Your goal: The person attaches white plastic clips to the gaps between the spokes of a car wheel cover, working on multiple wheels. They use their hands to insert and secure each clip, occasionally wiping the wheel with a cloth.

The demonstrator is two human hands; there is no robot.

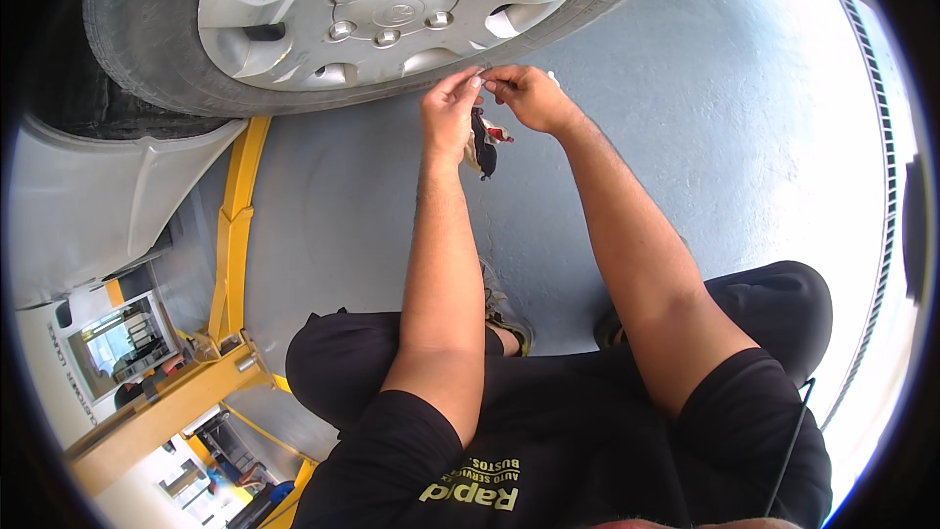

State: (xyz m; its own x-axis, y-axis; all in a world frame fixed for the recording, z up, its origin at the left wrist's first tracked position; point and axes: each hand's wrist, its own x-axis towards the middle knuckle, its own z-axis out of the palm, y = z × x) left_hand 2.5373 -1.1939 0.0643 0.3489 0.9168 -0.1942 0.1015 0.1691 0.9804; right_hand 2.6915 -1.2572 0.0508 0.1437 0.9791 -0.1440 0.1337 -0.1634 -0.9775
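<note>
My left hand (448, 120) and my right hand (529, 98) meet just in front of the lower edge of a black tire (147, 54). Thumb and fingers of both are pinched together at one spot. Whatever small, pale thing lies between the fingertips is too small to name. Above them is the wheel's silver rim (294, 64), with several shiny lug nuts around its hub. A black, white and red bundle that looks like cloth or gloves (486, 152) shows beside my left hand; I cannot tell whether it hangs from it or lies on the floor.
A yellow lift arm (232, 245) reaches under the vehicle at left, joined to a lift post (166, 402). A grey-white body panel (88, 196) hangs over the left side. The grey-blue floor (705, 137) meets a slotted drain grate (886, 137) at right.
</note>
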